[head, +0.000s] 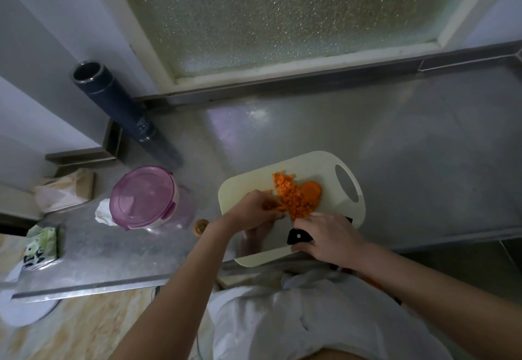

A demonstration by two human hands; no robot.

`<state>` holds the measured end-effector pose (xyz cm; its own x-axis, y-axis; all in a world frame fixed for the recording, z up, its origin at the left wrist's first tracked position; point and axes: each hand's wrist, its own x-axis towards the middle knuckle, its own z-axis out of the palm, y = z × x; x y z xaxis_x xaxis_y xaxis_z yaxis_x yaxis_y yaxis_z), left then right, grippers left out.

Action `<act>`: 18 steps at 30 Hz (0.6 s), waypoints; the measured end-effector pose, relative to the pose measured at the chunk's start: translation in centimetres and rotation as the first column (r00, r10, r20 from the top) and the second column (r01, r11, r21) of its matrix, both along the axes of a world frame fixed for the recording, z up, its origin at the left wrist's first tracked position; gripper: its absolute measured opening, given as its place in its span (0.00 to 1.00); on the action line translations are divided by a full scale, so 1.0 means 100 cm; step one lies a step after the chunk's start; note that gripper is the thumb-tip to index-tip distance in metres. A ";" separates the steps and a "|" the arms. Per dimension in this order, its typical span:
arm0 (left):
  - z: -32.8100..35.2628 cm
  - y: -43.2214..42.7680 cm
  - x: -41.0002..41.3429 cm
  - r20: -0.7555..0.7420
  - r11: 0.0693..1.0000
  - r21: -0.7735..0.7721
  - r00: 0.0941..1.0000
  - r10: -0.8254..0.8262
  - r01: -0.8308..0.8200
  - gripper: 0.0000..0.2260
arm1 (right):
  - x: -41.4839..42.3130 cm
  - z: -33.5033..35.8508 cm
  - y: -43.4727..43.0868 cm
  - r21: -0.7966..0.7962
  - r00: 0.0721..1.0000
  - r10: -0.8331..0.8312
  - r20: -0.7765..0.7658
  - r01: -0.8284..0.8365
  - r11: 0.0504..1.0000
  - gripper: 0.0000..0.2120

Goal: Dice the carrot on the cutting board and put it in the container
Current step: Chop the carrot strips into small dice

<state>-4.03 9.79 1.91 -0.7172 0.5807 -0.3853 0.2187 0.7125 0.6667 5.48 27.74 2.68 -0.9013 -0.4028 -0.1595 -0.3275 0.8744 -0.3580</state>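
Dicing underway — left hand (254,207) pinches carrot strips (278,207) on the board (248,181), just beside the diced pile (295,197). Right hand (330,239) grips the knife (299,237); blade mostly hidden. Risk, as I judge it: fingertips close to the cut line — one slip nicks them. Container (144,198) sits well left, lid on; dice may scatter in transfer.

Two hands: left hand (254,208), right hand (330,239). One knife (299,237), one cutting board (254,183), one container (142,197), one dice pile (293,198) just beyond the fingers (271,214).
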 end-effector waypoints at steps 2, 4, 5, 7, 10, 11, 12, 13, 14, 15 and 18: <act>0.001 0.001 -0.003 -0.021 1.000 -0.022 1.000 -0.001 0.001 0.09 | 0.000 0.001 0.001 0.007 1.000 0.008 -0.002 -0.008 1.000 0.17; 0.001 0.000 -0.006 -0.069 0.998 -0.017 0.995 0.067 -0.068 0.08 | 0.000 0.000 0.002 0.006 1.000 0.008 0.003 -0.008 1.000 0.17; 0.002 -0.001 -0.007 -0.070 0.992 0.017 0.989 0.130 -0.129 0.07 | 0.001 -0.001 0.003 0.006 1.000 0.003 0.003 -0.003 1.000 0.17; 0.005 -0.004 -0.009 -0.057 0.965 0.097 0.966 0.251 -0.245 0.07 | 0.002 -0.003 0.004 0.003 1.000 -0.024 -0.003 0.024 1.000 0.17; 0.009 -0.005 -0.009 -0.096 0.931 0.129 0.930 0.354 -0.341 0.08 | 0.003 -0.003 0.005 -0.027 0.996 -0.084 -0.009 0.084 0.996 0.18; 0.010 -0.004 -0.009 -0.113 0.929 0.132 0.926 0.360 -0.345 0.08 | 0.002 -0.002 0.005 -0.036 0.995 -0.096 -0.008 0.096 0.995 0.18; 0.011 -0.004 -0.009 -0.124 0.934 0.123 0.929 0.349 -0.334 0.08 | 0.002 0.000 0.005 -0.045 0.995 -0.104 -0.009 0.103 0.994 0.18; 0.011 -0.004 -0.009 -0.130 0.945 0.102 0.937 0.323 -0.312 0.08 | 0.001 0.001 0.004 -0.051 0.994 -0.106 -0.012 0.106 0.993 0.18; 0.011 -0.004 -0.008 -0.130 0.959 0.063 0.950 0.283 -0.276 0.09 | 0.001 0.002 0.004 -0.053 0.994 -0.105 -0.017 0.104 0.993 0.18; 0.010 -0.006 -0.007 -0.124 0.973 0.021 0.965 0.232 -0.231 0.11 | 0.000 0.003 0.004 -0.054 0.995 -0.101 -0.021 0.100 0.994 0.18; 0.004 -0.013 -0.007 -0.084 0.989 -0.058 0.988 0.129 -0.134 0.20 | 0.000 0.005 0.003 -0.058 0.996 -0.088 -0.018 0.087 0.995 0.17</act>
<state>-4.73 8.46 2.31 -0.8155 0.4554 -0.3571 0.1706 0.7788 0.6036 5.48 28.01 3.20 -0.9362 -0.3304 -0.1199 -0.2584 0.8782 -0.4026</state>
